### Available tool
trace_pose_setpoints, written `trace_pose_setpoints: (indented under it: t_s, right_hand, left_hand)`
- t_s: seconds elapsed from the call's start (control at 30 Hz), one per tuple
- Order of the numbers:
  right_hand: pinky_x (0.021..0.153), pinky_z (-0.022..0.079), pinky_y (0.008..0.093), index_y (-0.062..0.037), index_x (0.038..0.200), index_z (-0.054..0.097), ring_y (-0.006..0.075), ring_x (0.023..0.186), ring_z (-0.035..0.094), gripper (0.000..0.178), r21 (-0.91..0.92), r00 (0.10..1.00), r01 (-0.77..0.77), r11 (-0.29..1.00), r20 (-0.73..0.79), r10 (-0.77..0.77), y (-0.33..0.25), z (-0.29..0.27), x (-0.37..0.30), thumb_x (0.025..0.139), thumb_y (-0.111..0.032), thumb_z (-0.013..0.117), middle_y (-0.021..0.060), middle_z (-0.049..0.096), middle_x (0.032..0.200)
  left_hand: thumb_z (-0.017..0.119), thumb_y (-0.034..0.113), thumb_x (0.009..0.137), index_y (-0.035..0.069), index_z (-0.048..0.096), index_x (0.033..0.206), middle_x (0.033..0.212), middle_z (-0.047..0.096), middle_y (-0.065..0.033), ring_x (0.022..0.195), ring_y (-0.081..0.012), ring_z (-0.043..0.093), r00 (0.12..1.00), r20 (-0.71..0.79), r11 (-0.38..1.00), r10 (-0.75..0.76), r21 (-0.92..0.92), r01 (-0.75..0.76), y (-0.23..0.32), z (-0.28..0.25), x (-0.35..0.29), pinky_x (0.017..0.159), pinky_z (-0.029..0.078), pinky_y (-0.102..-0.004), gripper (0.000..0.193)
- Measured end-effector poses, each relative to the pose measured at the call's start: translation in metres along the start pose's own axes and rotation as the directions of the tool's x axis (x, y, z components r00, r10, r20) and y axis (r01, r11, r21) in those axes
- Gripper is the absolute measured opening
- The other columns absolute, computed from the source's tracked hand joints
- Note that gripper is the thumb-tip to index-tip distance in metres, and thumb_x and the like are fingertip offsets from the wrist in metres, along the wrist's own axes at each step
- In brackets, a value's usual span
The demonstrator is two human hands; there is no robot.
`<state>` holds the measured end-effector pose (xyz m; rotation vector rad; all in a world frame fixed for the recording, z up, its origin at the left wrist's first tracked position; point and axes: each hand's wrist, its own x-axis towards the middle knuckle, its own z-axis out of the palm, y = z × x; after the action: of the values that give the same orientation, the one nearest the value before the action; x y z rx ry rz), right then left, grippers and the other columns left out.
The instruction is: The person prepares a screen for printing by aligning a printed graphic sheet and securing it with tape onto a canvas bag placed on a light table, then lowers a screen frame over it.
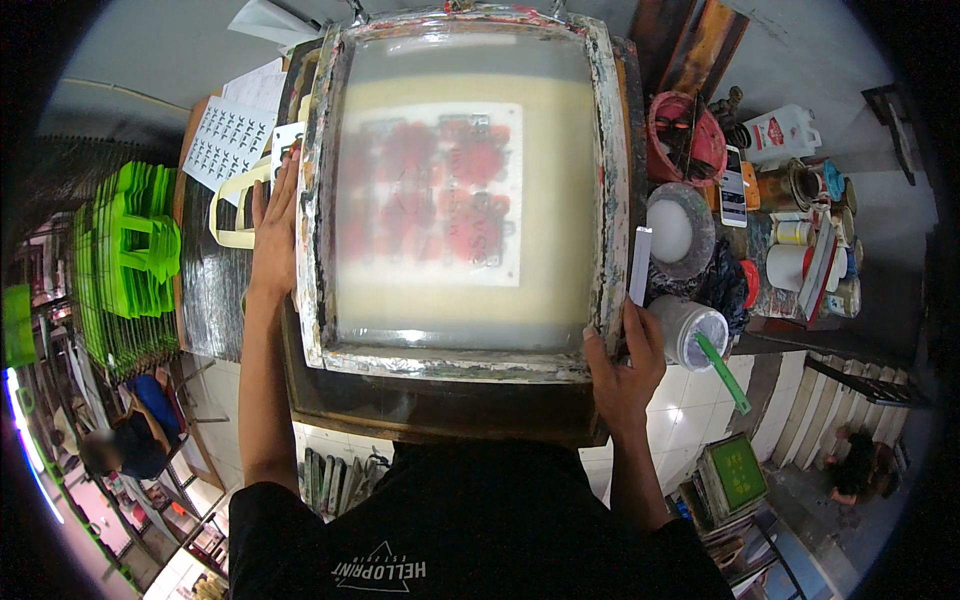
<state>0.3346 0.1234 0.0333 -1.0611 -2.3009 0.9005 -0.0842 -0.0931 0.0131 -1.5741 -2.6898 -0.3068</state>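
A screen printing frame [460, 363] with paint-stained edges lies flat in front of me. Through its pale mesh [560, 200], a white sheet with blurred red shapes and dark lettering shows. My left hand [275, 215] lies along the frame's left side, fingers stretched out; its thumb is hidden. Beside those fingertips are a small white card and the cream handle [232, 238] of a bag. My right hand [627, 362] grips the frame's near right corner, thumb on the rim and fingers along the outer side. A pale flat strip [641, 265] stands just beyond its fingertips.
Printed sheets [228, 138] lie at the left. Green bags [135, 250] are stacked on a wire rack. At the right are a pink basin [686, 140], a bowl of white paste [672, 230], a tub [690, 332] with a green stick, a phone [733, 187] and several containers. Two people are farther off.
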Motion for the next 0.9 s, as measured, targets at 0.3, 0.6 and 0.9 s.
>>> trace_pose_setpoints:
  t_s: [0.3,0.6,0.9]
  right_hand:
    - [0.085,0.057,0.0419,0.0083,0.137,0.059,0.0354,0.104,0.068,0.059,0.003,1.0,0.0,1.0,0.009,0.0,-0.0025,-0.0011,0.0016,0.086,-0.013,0.078,0.0246,0.061,0.12]
    - [0.088,0.056,0.0428,0.0096,0.136,0.059,0.0363,0.105,0.067,0.058,-0.016,1.0,0.004,1.0,0.006,-0.004,0.0007,0.0023,0.0015,0.086,-0.012,0.078,0.0252,0.062,0.119]
    - [0.091,0.054,0.0393,0.0084,0.135,0.062,0.0319,0.107,0.066,0.056,0.003,1.0,-0.027,1.0,0.003,0.027,0.0025,0.0051,-0.0002,0.085,-0.011,0.078,0.0221,0.062,0.123]
  left_hand:
    - [0.038,0.058,0.099,0.018,0.028,0.166,0.173,0.025,-0.0059,0.16,-0.0223,0.02,1.0,-0.004,1.0,-0.008,0.015,0.008,-0.0057,0.0046,-0.0012,0.128,0.006,-0.0554,0.079]
    - [0.039,0.053,0.101,0.019,0.032,0.165,0.172,0.025,-0.0064,0.16,-0.0231,0.02,0.999,-0.033,0.999,0.02,-0.025,-0.021,-0.0024,-0.0002,-0.0019,0.128,0.006,-0.0564,0.073]
    - [0.034,0.051,0.104,0.016,0.032,0.164,0.172,0.026,-0.0084,0.16,-0.0256,0.02,0.999,-0.032,0.999,0.012,-0.047,-0.013,0.0007,-0.0032,0.0001,0.128,0.006,-0.0574,0.069]
